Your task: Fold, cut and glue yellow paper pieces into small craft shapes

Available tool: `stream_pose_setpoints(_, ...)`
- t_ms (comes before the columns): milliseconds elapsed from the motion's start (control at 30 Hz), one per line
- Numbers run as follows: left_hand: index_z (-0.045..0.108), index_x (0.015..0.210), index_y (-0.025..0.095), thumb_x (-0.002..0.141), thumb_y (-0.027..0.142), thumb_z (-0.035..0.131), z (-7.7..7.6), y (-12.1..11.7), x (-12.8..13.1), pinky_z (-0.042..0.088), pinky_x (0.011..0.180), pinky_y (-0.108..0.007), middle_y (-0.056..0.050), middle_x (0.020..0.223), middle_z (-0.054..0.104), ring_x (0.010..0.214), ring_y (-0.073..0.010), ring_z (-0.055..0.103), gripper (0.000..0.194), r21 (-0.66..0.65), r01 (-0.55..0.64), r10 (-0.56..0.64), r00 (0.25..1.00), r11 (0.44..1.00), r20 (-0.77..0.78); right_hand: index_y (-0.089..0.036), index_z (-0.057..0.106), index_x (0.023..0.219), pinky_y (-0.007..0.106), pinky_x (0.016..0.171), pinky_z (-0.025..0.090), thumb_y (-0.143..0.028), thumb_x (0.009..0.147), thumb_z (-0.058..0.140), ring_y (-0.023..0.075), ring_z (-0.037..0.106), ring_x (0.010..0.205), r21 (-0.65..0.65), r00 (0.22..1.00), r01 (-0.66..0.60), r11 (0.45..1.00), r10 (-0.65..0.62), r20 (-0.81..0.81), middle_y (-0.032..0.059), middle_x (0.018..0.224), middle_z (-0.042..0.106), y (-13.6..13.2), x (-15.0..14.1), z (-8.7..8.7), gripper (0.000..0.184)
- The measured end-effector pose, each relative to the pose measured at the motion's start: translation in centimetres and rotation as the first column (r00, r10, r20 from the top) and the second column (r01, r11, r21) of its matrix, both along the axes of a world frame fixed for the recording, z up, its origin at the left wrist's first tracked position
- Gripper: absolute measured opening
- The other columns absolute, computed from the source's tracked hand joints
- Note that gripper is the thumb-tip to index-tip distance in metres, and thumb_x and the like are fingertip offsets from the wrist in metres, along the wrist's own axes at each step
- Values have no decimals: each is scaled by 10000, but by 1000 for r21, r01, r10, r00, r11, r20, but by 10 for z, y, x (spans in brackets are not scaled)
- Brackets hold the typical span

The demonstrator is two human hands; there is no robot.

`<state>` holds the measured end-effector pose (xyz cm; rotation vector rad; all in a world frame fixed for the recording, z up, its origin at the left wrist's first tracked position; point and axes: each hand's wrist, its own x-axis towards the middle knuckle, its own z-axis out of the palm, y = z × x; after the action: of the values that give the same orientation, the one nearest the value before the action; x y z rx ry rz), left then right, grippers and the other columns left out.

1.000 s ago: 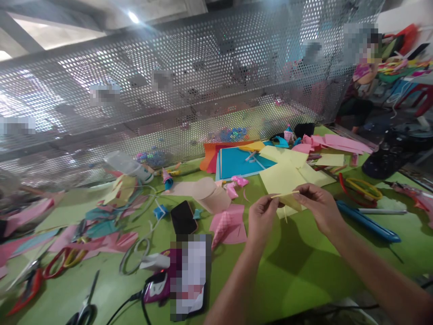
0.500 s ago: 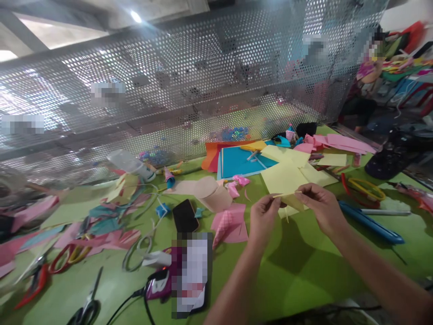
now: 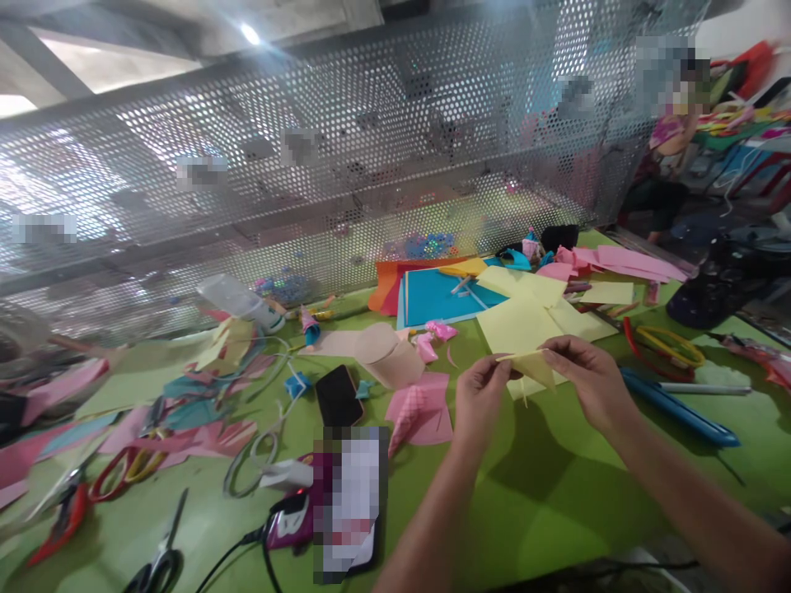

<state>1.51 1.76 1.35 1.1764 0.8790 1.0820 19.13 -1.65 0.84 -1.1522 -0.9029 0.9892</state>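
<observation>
Between my two hands, above the green table (image 3: 470, 527), is a small folded piece of pale yellow paper (image 3: 530, 366). My left hand (image 3: 485, 395) pinches its left end between thumb and fingers. On its right end the fingers of my right hand (image 3: 584, 379) are closed in the same way. Larger pale yellow sheets (image 3: 512, 325) lie just behind it. Left of my left hand, a pink paper cone with a grid pattern (image 3: 409, 412) rests on a pink sheet (image 3: 437, 408).
Scissors (image 3: 161, 552), a glue gun (image 3: 290, 519), a dark phone (image 3: 339, 395) and paper scraps (image 3: 198, 395) cover the left side. A blue cutter (image 3: 680, 408) lies at the right. Behind the table stands a perforated metal screen (image 3: 346, 181). A person (image 3: 667, 148) sits far right.
Both hands stay nearly in place with the yellow paper between them. The paper's angle has shifted very slightly.
</observation>
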Motion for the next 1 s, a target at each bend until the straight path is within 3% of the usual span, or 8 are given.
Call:
stream_pose_setpoints(167, 794, 960, 143, 897, 333, 719, 3, 0, 0, 584, 846, -329, -92, 914, 792, 862, -210, 750, 214, 10, 3, -3, 1000, 1000, -11, -240, 769, 839, 276, 670, 451, -458, 784, 840, 159, 580, 741, 15, 999, 31, 999, -31, 44, 6, 791, 689, -1, 3, -2, 235)
stream_pose_setpoints(333, 792, 981, 143, 915, 333, 702, 1, 0, 0, 584, 857, -338, -95, 928, 789, 883, -213, 744, 220, 37, 22, -21, 999, 999, -42, -243, 787, 913, 267, 667, 461, -470, 766, 850, 157, 599, 755, -3, 999, -36, 999, 36, 7, 15, 832, 716, -2, 1, 1, 278)
stream_pose_setpoints(700, 793, 980, 135, 903, 287, 688, 1, -1, 2, 579, 811, -295, -91, 891, 794, 847, -195, 745, 200, 84, 73, -69, 996, 994, -56, -216, 759, 859, 266, 672, 450, -496, 775, 842, 146, 585, 724, -45, 989, -30, 999, 36, 140, 3, 771, 695, -4, 0, 0, 304)
stream_pose_setpoints(1000, 797, 972, 153, 907, 275, 683, 2, -3, 2, 571, 792, -286, -80, 884, 788, 835, -182, 723, 180, 107, 83, -74, 994, 991, -85, -209, 758, 945, 277, 634, 425, -524, 793, 819, 156, 579, 720, -72, 969, -71, 995, 86, 232, 29, 829, 714, -6, 1, -1, 355)
